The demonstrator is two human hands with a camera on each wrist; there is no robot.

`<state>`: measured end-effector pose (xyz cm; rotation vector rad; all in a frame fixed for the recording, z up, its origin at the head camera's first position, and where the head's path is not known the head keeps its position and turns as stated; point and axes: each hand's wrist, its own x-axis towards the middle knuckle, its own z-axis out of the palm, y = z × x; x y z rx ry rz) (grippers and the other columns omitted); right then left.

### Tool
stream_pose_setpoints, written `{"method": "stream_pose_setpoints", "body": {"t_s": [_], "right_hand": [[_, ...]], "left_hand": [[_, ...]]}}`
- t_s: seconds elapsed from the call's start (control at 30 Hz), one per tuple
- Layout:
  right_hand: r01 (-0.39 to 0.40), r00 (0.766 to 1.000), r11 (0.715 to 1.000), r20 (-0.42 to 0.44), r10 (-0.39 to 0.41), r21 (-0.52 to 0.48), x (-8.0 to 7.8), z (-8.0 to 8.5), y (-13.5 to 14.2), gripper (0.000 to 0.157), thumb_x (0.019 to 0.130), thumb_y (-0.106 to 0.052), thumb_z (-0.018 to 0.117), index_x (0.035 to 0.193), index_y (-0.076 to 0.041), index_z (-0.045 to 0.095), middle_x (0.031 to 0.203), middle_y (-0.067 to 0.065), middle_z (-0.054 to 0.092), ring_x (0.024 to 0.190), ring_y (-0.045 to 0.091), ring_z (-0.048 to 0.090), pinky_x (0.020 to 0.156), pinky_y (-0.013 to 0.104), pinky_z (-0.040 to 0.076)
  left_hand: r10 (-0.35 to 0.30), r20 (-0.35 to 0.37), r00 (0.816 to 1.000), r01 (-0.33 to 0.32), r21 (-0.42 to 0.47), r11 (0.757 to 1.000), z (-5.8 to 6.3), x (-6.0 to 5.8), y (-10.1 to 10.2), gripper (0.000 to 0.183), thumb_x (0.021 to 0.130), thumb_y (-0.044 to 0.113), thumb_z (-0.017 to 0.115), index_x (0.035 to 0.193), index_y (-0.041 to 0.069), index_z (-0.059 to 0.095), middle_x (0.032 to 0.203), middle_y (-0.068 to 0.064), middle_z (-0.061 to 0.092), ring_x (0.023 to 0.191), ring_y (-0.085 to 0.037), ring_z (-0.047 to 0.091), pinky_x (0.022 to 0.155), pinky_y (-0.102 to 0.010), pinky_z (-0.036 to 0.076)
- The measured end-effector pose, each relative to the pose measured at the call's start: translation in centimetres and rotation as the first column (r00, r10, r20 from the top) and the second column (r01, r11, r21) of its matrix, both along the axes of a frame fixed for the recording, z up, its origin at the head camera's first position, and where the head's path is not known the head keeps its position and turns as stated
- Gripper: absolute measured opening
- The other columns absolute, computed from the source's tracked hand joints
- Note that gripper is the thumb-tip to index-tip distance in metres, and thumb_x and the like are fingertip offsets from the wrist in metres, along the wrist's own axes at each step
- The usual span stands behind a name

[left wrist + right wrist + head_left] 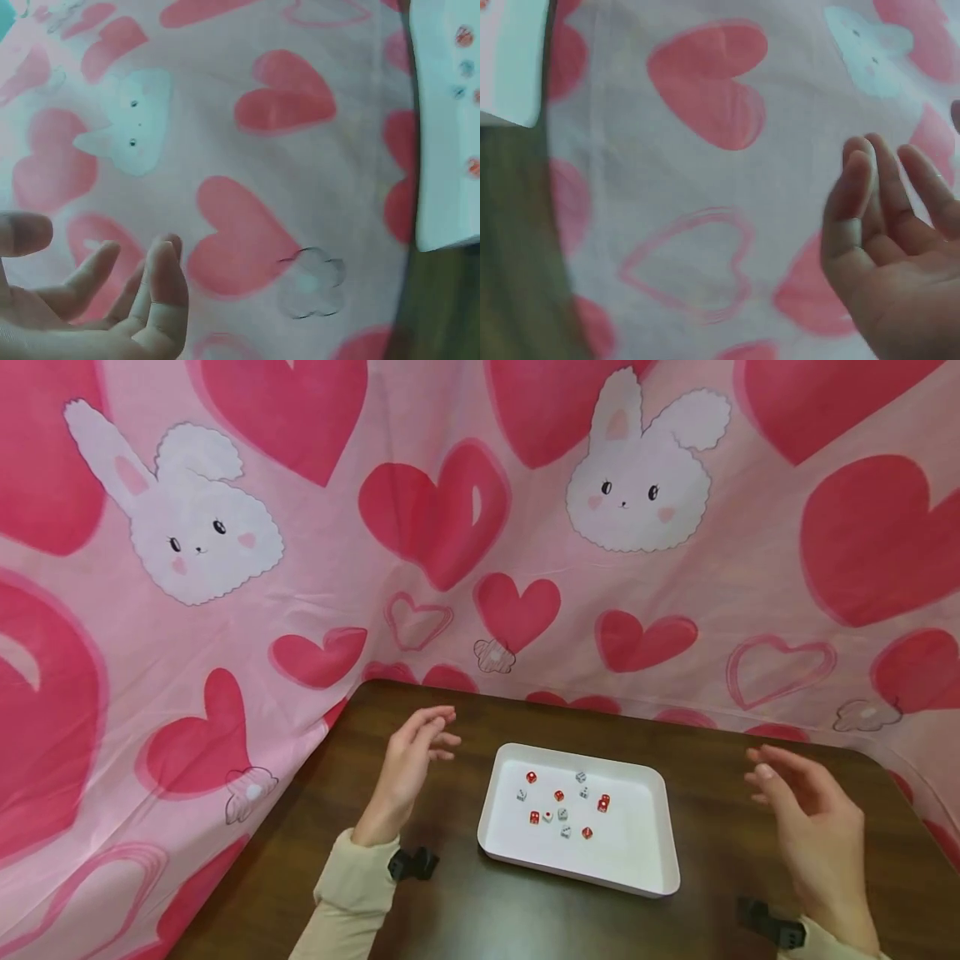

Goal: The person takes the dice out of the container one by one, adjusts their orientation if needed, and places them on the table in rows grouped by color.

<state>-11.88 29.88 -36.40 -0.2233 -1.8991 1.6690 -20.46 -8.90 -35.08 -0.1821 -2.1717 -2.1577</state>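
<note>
A shallow white tray [630, 852] lies on the table, with several red and whitish dice scattered over its left and middle part. One red die [587, 832] lies nearest the front, and a whitish die [581, 777] is at the back. To the tray's left, my left hand [408, 768] hovers over the table with loosely bent fingers and nothing in it. My right hand [817, 831] is held up on the tray's right, apart from it, fingers relaxed and holding nothing. Both wrist views show the hands [112, 307] with no object between the fingers.
A dark brown wooden table [442, 910] carries the tray. Behind it and along its left side hangs a pink cloth [555, 560] printed with hearts and rabbit faces. Each wrist wears a small black device [414, 864] on a strap.
</note>
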Motion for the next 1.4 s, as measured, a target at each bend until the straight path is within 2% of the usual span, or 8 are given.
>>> {"method": "stream_pose_setpoints", "body": {"t_s": [0.1,0.27,0.4,0.5,0.63,0.73,1.07,1.4], "right_hand": [[-0.086,0.994,0.987,0.060,0.095,-0.134,1.3,-2.9,0.3,0.028,0.092,-0.005,0.062,0.120,-0.004,0.062,0.101,-0.009,0.074,0.081,0.006,0.069,0.067,0.016,0.053],[-0.185,0.919,0.979,0.369,0.142,0.085,1.6,-6.9,0.1,0.035,0.096,-0.023,0.061,0.127,-0.008,0.056,0.095,-0.027,0.065,0.078,-0.001,0.066,0.066,0.021,0.054],[-0.274,0.861,0.931,0.493,0.126,0.241,0.8,-8.7,-0.4,0.050,0.096,-0.028,0.059,0.134,0.002,0.048,0.114,0.002,0.068,0.082,-0.012,0.059,0.067,0.023,0.054],[-0.330,0.825,0.909,0.546,0.147,0.254,0.4,-9.3,-0.6,0.053,0.097,-0.027,0.059,0.137,0.005,0.044,0.131,0.030,0.053,0.087,-0.011,0.057,0.069,0.023,0.054],[-0.396,0.753,0.890,0.635,0.173,0.227,0.0,-9.7,-0.5,0.059,0.097,-0.027,0.058,0.140,0.008,0.037,0.137,0.034,0.046,0.098,0.014,0.064,0.071,0.026,0.055],[-0.428,0.720,0.883,0.664,0.204,0.192,-0.2,-10.0,-0.6,0.061,0.097,-0.024,0.058,0.141,0.009,0.033,0.137,0.036,0.044,0.102,0.029,0.063,0.072,0.030,0.056],[-0.521,0.729,0.825,0.618,0.295,0.219,-0.5,-11.3,-1.0,0.062,0.091,-0.008,0.062,0.141,0.009,0.030,0.124,0.033,0.050,0.079,0.018,0.062,0.064,0.026,0.051],[-0.545,0.726,0.803,0.615,0.309,0.240,-0.5,-11.6,-0.6,0.063,0.090,-0.002,0.060,0.142,0.011,0.026,0.124,0.035,0.048,0.075,0.015,0.059,0.062,0.027,0.051]], "left_hand": [[-0.022,0.023,0.999,0.024,-0.063,0.998,-2.6,1.3,0.3,0.027,0.100,0.013,0.047,0.120,0.001,0.062,0.116,-0.017,0.064,0.086,-0.023,0.066,0.079,-0.034,0.054],[-0.036,0.072,0.997,0.054,-0.273,0.960,-6.5,1.6,0.9,0.026,0.098,0.015,0.055,0.120,0.003,0.062,0.107,-0.017,0.067,0.081,-0.028,0.065,0.072,-0.033,0.054],[-0.038,0.071,0.997,0.064,-0.422,0.904,-8.9,1.1,1.7,0.028,0.096,0.011,0.056,0.122,0.001,0.062,0.111,-0.018,0.064,0.088,-0.027,0.063,0.075,-0.036,0.053],[-0.042,0.082,0.996,0.079,-0.516,0.853,-10.3,0.7,2.4,0.031,0.094,0.008,0.057,0.123,-0.001,0.060,0.113,-0.018,0.061,0.093,-0.026,0.060,0.081,-0.041,0.051],[-0.069,0.096,0.993,0.113,-0.591,0.799,-11.8,0.2,3.1,0.033,0.091,0.005,0.056,0.122,-0.004,0.060,0.108,-0.018,0.060,0.094,-0.027,0.058,0.085,-0.044,0.048],[-0.078,0.078,0.994,0.110,-0.607,0.787,-12.4,-0.1,3.3,0.032,0.090,0.002,0.055,0.120,-0.006,0.061,0.105,-0.018,0.062,0.093,-0.027,0.057,0.085,-0.044,0.048],[-0.106,0.032,0.994,0.104,-0.604,0.791,-12.7,-0.4,3.1,0.030,0.087,-0.004,0.054,0.115,-0.007,0.064,0.098,-0.018,0.064,0.088,-0.027,0.059,0.078,-0.040,0.049],[-0.090,0.041,0.995,0.096,-0.613,0.784,-12.5,-0.9,3.4,0.029,0.091,0.002,0.055,0.118,-0.003,0.064,0.098,-0.016,0.065,0.085,-0.022,0.058,0.076,-0.035,0.048]]}}
